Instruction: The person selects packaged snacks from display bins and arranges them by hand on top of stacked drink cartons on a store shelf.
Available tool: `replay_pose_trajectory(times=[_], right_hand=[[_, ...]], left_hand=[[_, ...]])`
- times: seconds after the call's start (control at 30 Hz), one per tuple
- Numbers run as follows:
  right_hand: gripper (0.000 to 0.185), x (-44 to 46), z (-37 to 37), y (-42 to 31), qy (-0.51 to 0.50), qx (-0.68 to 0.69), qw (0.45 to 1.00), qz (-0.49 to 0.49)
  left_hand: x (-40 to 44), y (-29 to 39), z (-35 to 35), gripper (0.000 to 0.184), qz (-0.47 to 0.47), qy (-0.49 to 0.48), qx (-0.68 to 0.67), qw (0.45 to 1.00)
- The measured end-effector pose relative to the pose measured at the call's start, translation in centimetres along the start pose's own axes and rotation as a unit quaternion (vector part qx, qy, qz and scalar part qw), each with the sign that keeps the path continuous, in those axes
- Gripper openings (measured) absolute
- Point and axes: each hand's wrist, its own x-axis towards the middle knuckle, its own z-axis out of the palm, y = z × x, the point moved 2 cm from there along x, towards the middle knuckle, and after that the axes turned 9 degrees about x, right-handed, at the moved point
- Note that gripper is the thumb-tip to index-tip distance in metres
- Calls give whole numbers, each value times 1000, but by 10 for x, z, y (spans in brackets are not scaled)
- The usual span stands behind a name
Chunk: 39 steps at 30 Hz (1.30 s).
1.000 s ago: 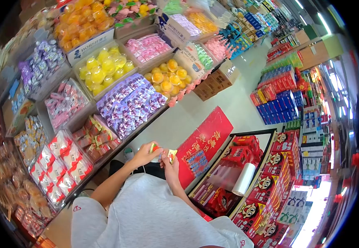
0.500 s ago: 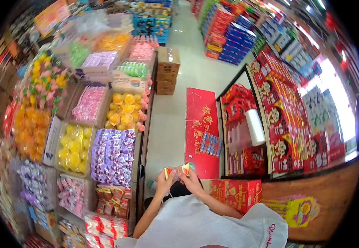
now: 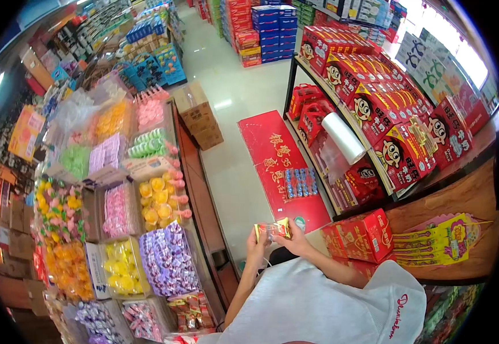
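Note:
A small yellow and red snack packet (image 3: 272, 230) is held level between both hands, in front of the grey shirt. My left hand (image 3: 254, 247) is closed on its left end, and my right hand (image 3: 297, 241) grips its right end. Below and beyond the hands lies a red board (image 3: 266, 137) with gold writing, with a pack of small blue cans (image 3: 301, 182) on it. Purple wrapped sweets (image 3: 170, 259) fill a bin to the left of my left hand.
Bins of yellow jelly cups (image 3: 156, 200) and other sweets fill the left display. Brown cartons (image 3: 199, 117) stand at its far end. On the right are a rack with a plastic roll (image 3: 343, 137), red milk boxes (image 3: 398, 155) and a wooden counter (image 3: 433, 218).
The view has swung to the right, so the sweet bins and the rack sit differently in the frame. Both hands still hold the packet, now seen stretched level between them.

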Motion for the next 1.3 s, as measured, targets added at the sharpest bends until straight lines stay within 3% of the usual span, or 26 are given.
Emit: replay_pose_trajectory(times=[0.03, 0.27, 0.3, 0.43, 0.67, 0.73, 0.83, 1.0, 1.07, 1.13, 1.2, 1.27, 1.3], right_hand=[[45, 5, -15, 5, 7, 3, 1000, -13], [47, 23, -100, -17, 49, 29, 998, -18], [46, 30, -111, -18, 62, 59, 995, -58], [50, 36, -154, -59, 103, -43, 993, -29], [66, 49, -242, -96, 188, 60, 972, -129], [70, 52, -277, -110, 207, 9, 969, -132], [70, 51, -326, -112, 271, -78, 946, -161], [69, 52, -407, -179, 388, -191, 877, -209], [73, 58, -441, -215, 441, -304, 805, -254], [72, 62, -471, -248, 477, -239, 817, -218], [68, 72, -502, -267, 521, -211, 783, -267], [62, 88, -544, -270, 571, -249, 724, -295], [53, 97, -566, -268, 589, -351, 641, -345]], left_hand=[[13, -17, -2, 30, -5, -51, 9, 999], [55, -23, 70, 50, -8, -59, 127, 990], [63, -28, 76, 53, -42, -76, 112, 990], [99, -33, 114, 51, -33, -124, 154, 980], [168, -46, 215, 42, -81, -178, 163, 967], [196, -56, 246, 40, -17, -229, 207, 951], [222, -68, 295, 43, -22, -266, 248, 931], [261, -54, 425, 40, 73, -342, 323, 880], [285, -51, 482, 33, 110, -373, 314, 866], [309, -51, 537, 27, 62, -399, 291, 867], [331, -58, 582, 25, 60, -423, 254, 868], [360, -76, 621, 20, 68, -433, 242, 865], [371, -85, 636, 16, 42, -424, 236, 873]])
